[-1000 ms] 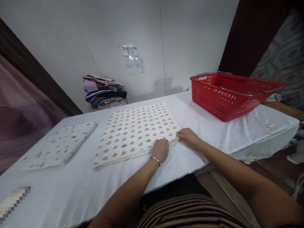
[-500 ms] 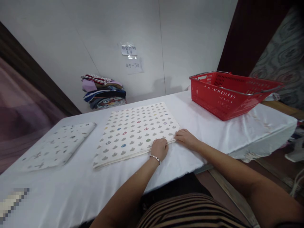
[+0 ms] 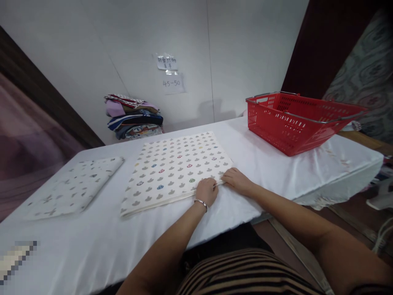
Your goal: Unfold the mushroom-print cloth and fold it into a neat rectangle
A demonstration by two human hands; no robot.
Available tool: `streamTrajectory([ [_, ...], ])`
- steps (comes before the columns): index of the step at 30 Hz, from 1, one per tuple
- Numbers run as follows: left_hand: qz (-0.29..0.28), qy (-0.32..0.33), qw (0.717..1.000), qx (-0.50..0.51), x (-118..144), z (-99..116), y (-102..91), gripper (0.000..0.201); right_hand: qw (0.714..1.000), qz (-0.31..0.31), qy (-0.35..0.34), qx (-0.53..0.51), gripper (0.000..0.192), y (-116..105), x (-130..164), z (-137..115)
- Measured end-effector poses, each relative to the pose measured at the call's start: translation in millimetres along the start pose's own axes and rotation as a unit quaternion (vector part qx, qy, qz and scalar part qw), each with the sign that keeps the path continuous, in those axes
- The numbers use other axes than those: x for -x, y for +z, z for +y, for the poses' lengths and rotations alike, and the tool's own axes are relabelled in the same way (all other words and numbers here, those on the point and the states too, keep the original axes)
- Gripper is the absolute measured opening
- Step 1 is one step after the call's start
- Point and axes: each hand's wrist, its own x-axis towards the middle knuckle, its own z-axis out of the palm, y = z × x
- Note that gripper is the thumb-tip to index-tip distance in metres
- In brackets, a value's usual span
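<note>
A folded white cloth (image 3: 175, 168) printed with grey shapes and small coloured motifs lies flat on the white-covered table (image 3: 101, 229). My left hand (image 3: 206, 191), with a bracelet at the wrist, is closed on its near edge, fingers curled over the layers. Just to its right, my right hand (image 3: 236, 180) pinches the same edge close to the near right corner. The fingertips of both hands are partly hidden against the fabric. A second folded white cloth (image 3: 75, 188) with a scattered print rests to the left, apart from my hands.
A red plastic basket (image 3: 273, 127) with metal handles stands at the right of the table. Stacked folded fabrics (image 3: 133, 118) sit at the back by the wall. Two paper notes, one reading 45-50 (image 3: 172, 83), are taped there. A pink drape (image 3: 27, 135) hangs at left.
My right hand has slid slightly left along the cloth's near edge, closer to my left hand. The left hand keeps its place on the edge.
</note>
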Motion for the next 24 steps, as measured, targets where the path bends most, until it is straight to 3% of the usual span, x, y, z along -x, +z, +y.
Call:
streamTrajectory([
  [10, -0.050, 0.046, 0.993, -0.101, 3, 10, -1.8, 0.017, 1.000, -0.007, -0.005, -0.013, 0.019, -1, 8, -3],
  [17, -0.051, 0.029, 0.994, -0.092, 3, 14, -2.7, 0.019, 0.999, -0.004, -0.031, -0.022, 0.017, 4, -9, -18],
  [24, -0.042, 0.045, 0.993, -0.104, 22, -8, -15.8, 0.016, 0.999, 0.019, -0.019, -0.035, 0.021, 12, -8, -21],
])
